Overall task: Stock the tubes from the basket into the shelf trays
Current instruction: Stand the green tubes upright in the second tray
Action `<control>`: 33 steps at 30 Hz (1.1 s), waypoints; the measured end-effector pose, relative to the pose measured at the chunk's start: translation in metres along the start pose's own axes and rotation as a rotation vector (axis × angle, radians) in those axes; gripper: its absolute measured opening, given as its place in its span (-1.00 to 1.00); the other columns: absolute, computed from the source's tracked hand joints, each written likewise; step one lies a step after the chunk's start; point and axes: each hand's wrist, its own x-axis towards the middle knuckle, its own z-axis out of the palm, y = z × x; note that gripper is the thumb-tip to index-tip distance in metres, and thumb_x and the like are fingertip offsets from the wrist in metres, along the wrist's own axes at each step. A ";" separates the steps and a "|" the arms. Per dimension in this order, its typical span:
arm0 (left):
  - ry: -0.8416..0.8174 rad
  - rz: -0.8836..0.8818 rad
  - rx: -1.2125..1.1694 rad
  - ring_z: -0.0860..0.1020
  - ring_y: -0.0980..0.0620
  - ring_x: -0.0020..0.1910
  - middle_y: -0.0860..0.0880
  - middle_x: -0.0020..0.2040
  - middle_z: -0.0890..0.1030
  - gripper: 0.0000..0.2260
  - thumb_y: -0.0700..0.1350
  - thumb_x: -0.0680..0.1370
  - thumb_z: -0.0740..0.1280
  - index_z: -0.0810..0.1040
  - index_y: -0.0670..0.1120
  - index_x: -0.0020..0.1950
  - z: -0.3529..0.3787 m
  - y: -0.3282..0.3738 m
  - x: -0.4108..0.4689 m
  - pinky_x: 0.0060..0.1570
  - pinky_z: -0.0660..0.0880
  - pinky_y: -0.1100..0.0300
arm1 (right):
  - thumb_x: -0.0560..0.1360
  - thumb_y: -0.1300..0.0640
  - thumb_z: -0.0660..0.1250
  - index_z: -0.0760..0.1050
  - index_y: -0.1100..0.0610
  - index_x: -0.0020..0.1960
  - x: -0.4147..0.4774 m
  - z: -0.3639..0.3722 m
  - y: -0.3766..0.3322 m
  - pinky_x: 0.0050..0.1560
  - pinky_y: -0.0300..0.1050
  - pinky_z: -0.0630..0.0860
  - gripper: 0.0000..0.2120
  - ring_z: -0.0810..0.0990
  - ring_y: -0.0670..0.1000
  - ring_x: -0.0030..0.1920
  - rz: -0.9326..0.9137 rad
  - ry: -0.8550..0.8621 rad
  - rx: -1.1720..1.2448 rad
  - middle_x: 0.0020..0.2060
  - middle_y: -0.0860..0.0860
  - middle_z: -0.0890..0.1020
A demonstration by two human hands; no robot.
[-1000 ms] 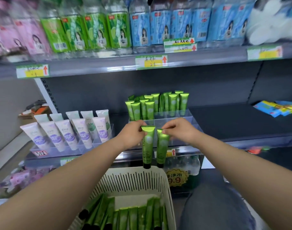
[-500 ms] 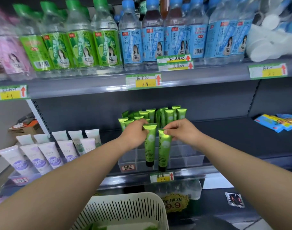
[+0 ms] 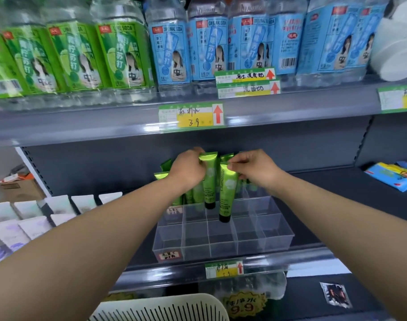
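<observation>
My left hand (image 3: 189, 170) pinches the crimped top of a green tube (image 3: 210, 181) that hangs cap down over the clear divided tray (image 3: 223, 237) on the middle shelf. My right hand (image 3: 255, 169) pinches the top of a second green tube (image 3: 227, 193) labelled Chamomile, its black cap hanging just above a tray compartment. Several green tubes (image 3: 174, 188) stand in the tray's back rows, partly hidden by my hands. The front compartments hold nothing. Only the rim of the white basket (image 3: 161, 308) shows at the bottom edge.
White and purple tubes (image 3: 31, 223) fill a tray at the left. Soda bottles (image 3: 165, 49) line the upper shelf, whose edge (image 3: 82, 126) hangs just above my hands. Blue and yellow packets (image 3: 392, 177) lie at the right on the shelf. A cardboard box (image 3: 19, 188) sits far left.
Both hands have carried their tubes up from the basket and forward over the tray, toward the back rows. The view has tilted up, so the basket has dropped almost out of sight.
</observation>
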 end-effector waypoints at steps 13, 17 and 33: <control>0.044 0.051 -0.007 0.57 -0.16 0.02 -0.17 0.00 0.62 -0.81 -0.20 0.54 0.23 0.52 -0.11 0.12 0.026 -0.015 0.046 -0.11 0.39 0.21 | 0.47 0.26 0.37 0.62 0.25 0.00 0.049 0.008 0.015 -0.22 -0.47 0.38 -0.87 0.47 -0.22 -0.31 -0.146 0.110 -0.048 -0.26 -0.04 0.59; 0.015 0.049 -0.005 0.57 -0.16 0.04 -0.19 0.02 0.61 -0.78 -0.20 0.54 0.23 0.51 -0.12 0.16 0.035 -0.024 0.052 -0.04 0.44 0.17 | 0.48 0.26 0.37 0.62 0.25 0.01 0.058 0.013 0.024 -0.25 -0.53 0.36 -0.86 0.50 -0.17 -0.23 -0.172 0.128 -0.059 -0.18 0.01 0.60; -0.040 0.051 0.024 0.53 -0.05 -0.20 -0.07 -0.19 0.55 -0.83 -0.19 0.48 0.28 0.52 -0.12 0.07 0.065 -0.039 0.055 -0.26 0.34 0.24 | 0.48 0.27 0.35 0.63 0.16 0.00 0.069 0.035 0.064 -0.26 -0.58 0.34 -0.87 0.48 -0.24 -0.27 -0.144 0.095 -0.106 -0.24 -0.09 0.59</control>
